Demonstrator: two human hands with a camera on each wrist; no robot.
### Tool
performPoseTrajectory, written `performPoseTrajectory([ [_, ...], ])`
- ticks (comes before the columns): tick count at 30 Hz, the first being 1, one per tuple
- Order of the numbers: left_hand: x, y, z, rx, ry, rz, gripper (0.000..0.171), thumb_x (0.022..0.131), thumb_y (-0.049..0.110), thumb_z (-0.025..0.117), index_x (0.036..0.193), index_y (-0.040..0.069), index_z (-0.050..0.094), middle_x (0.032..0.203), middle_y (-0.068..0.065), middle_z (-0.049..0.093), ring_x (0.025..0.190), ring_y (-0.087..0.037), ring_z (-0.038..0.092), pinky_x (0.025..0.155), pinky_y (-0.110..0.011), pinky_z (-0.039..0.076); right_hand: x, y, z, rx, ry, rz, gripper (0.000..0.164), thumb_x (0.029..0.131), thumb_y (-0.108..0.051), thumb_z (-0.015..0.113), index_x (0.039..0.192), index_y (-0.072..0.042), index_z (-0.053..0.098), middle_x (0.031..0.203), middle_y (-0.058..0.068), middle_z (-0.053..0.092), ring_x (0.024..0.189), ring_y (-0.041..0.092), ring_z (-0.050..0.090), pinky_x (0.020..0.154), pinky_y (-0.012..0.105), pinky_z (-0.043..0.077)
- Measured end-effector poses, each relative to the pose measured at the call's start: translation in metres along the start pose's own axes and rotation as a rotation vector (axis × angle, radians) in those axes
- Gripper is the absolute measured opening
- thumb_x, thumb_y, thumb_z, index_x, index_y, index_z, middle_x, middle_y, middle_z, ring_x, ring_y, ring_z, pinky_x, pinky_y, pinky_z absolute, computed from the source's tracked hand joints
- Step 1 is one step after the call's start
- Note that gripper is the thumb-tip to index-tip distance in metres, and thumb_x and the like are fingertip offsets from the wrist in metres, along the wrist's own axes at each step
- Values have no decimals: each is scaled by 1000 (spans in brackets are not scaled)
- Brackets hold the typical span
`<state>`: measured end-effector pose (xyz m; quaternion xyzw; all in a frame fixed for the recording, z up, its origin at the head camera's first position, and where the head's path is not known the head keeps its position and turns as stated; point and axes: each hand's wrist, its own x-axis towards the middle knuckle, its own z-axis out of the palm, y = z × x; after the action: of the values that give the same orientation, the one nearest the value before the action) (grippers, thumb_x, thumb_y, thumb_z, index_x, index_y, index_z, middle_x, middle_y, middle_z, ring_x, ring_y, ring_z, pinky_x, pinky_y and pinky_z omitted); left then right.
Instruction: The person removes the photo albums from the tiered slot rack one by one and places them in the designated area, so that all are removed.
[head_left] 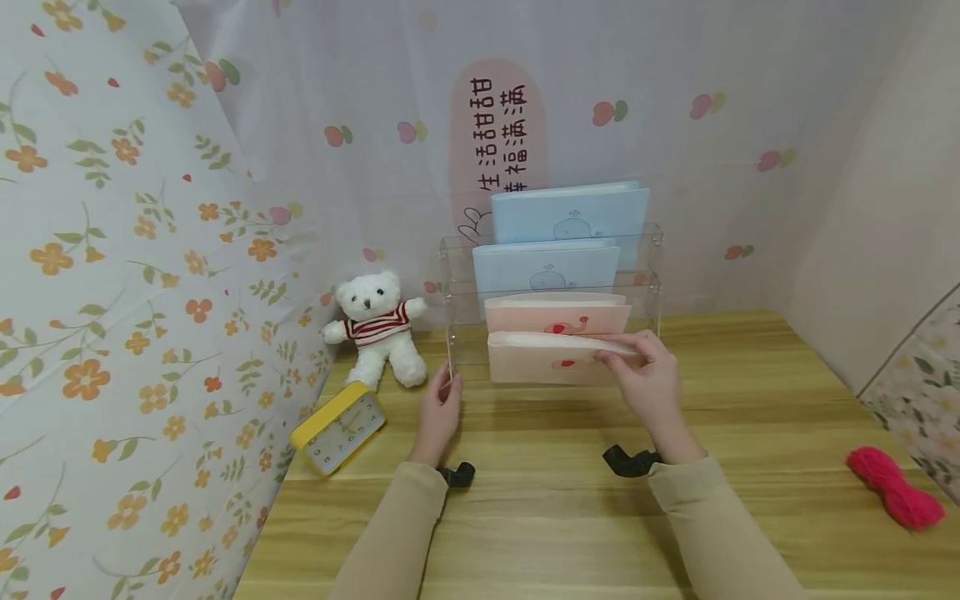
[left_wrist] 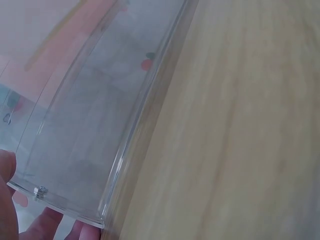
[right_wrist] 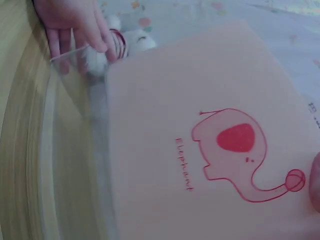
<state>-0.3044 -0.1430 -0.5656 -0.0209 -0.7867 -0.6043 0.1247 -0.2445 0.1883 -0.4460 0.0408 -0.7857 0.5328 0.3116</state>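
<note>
A clear acrylic rack (head_left: 449, 329) (left_wrist: 82, 135) stands on the table, with several stepped slots. Two light-blue albums with a whale drawing, the rear one (head_left: 525, 218) and the lower one (head_left: 502, 265), sit in its back slots. Ahead of them is a pink album (head_left: 517, 315). The frontmost pink album (head_left: 525, 360) (right_wrist: 150, 150) bears a red elephant and the word "Elephant". My right hand (head_left: 654, 383) pinches its upper right corner, thumb in front. My left hand (head_left: 438, 414) grips the rack's left side edge, thumb on one face and fingers on the other.
A white teddy bear (head_left: 378, 321) in a striped sweater sits left of the rack. Before it leans a yellow clock (head_left: 337, 427). Pink yarn (head_left: 895, 487) lies at the table's right. A patterned cloth (head_left: 360, 192) hangs close behind the rack.
</note>
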Motion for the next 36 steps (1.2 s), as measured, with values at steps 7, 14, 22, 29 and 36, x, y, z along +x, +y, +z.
performPoseTrajectory([
  [7, 3, -1, -1, 6, 7, 34, 52, 115, 29, 63, 163, 12, 55, 153, -22, 67, 134, -41, 71, 108, -57, 60, -2, -7, -10, -28, -233, 183, 28, 94, -22, 91, 115, -5, 83, 111, 15, 81, 81, 1, 66, 62, 23, 50],
  [14, 2, -3, -1, 25, 21, 37, 51, 114, 23, 64, 161, 9, 56, 151, -23, 68, 131, -42, 73, 109, -56, 60, -7, -5, -4, -49, -459, 417, 30, 97, -27, 87, 119, -7, 81, 110, 11, 84, 101, 24, 71, 82, 34, 50],
  [22, 2, -3, 0, 39, 19, 24, 52, 114, 28, 64, 162, 10, 55, 151, -21, 69, 133, -40, 72, 108, -55, 61, -11, 2, 6, -86, -590, 426, 21, 96, -18, 87, 113, -7, 82, 110, 12, 81, 99, 27, 68, 81, 33, 52],
  [29, 1, -2, 0, 30, 20, 3, 53, 114, 30, 65, 164, 16, 55, 154, -17, 67, 135, -39, 71, 111, -56, 58, -10, 10, -1, -139, -683, 296, 26, 92, -21, 90, 114, -9, 83, 115, 13, 81, 98, 23, 71, 86, 34, 56],
  [36, -1, -1, 1, 40, 32, 9, 52, 113, 31, 65, 162, 15, 57, 150, -17, 70, 132, -40, 73, 108, -56, 60, -4, 24, -10, -202, -801, 170, 30, 88, -28, 95, 114, -16, 85, 112, 6, 80, 101, 23, 67, 89, 37, 55],
])
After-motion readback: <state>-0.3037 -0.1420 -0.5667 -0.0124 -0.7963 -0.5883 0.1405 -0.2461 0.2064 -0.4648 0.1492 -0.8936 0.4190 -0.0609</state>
